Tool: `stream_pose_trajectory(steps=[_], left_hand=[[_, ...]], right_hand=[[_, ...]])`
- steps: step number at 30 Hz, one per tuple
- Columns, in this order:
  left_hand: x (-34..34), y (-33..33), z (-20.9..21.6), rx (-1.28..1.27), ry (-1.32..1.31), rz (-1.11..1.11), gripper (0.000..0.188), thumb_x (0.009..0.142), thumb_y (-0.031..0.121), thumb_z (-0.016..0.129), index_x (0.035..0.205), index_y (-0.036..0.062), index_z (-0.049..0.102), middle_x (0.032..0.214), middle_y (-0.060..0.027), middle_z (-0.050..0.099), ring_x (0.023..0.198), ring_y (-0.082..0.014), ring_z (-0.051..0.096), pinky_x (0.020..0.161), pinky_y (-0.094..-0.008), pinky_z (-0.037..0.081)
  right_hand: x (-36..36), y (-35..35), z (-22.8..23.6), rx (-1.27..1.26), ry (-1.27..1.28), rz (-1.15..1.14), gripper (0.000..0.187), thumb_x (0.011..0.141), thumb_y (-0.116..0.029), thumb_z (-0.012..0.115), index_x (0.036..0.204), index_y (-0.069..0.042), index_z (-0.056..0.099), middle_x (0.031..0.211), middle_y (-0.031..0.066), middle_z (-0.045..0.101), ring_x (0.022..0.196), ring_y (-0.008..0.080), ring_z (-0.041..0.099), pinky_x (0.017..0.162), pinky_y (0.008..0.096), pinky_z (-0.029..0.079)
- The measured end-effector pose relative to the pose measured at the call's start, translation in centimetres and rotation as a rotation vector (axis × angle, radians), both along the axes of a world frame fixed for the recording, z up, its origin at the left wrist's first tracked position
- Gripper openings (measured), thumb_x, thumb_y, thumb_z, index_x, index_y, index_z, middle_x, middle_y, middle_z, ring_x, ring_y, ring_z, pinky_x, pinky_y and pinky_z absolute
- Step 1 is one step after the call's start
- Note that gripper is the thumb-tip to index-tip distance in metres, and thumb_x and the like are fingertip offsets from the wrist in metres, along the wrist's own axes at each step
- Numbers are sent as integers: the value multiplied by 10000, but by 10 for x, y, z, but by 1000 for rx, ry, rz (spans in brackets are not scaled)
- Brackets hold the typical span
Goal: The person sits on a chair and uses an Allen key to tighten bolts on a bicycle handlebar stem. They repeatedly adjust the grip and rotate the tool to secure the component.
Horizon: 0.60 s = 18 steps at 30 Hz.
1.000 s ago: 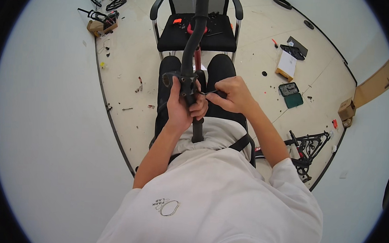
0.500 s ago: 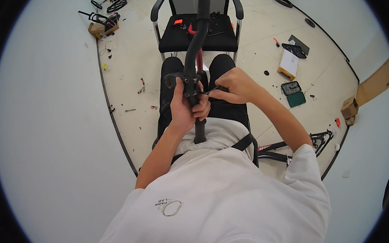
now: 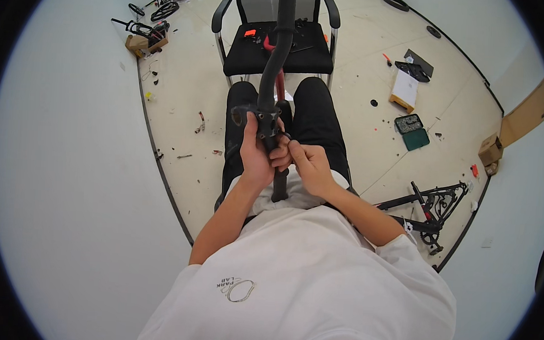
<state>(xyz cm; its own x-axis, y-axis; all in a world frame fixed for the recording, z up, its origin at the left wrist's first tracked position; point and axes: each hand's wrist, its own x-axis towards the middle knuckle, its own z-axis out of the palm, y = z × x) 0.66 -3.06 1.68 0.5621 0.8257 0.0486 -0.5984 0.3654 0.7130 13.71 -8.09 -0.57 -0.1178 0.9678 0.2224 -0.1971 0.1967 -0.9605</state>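
Note:
A black bicycle handlebar [image 3: 273, 78] runs lengthwise from the chair ahead to my lap, with a black stem [image 3: 267, 125] clamped on it. My left hand [image 3: 258, 160] is closed round the bar just below the stem, its thumb along the stem's left side. At the stem's right side, my right hand [image 3: 311, 167] pinches a thin dark hex key [image 3: 287, 135], most of it hidden by the fingers. The tip of the key meets the stem near a bolt; the exact contact is too small to make out. Both hands nearly touch.
A black office chair [image 3: 278, 58] stands ahead, small parts and a red piece on its seat. To the right lie a bicycle frame [image 3: 427, 209], an open green case [image 3: 415, 138] and a white box [image 3: 404, 89]. Cardboard box [image 3: 136, 44] with bicycle parts stands far left.
My right hand has come down and closer to my body, its elbow drawn in, swinging the hex key's outer end toward me. The left hand and handlebar stay almost still.

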Motion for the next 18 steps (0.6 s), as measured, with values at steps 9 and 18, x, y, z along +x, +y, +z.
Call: stream_pose_trajectory(steps=[9, 18], left_hand=[[4, 3, 9, 108, -21, 10, 649, 930, 664, 206, 902, 63, 450, 458, 19, 293, 346, -100, 226, 347, -264, 230], [3, 2, 12, 98, -34, -12, 642, 926, 671, 199, 895, 74, 433, 451, 23, 271, 348, -102, 225, 352, -265, 233]], right_hand=[[30, 15, 19, 88, -257, 121, 406, 1006, -228, 414, 907, 87, 651, 740, 94, 667, 621, 125, 569, 657, 273, 474], [36, 17, 18, 310, -591, -2, 377, 980, -217, 427, 815, 64, 617, 565, 130, 530, 472, 170, 439, 489, 302, 380]])
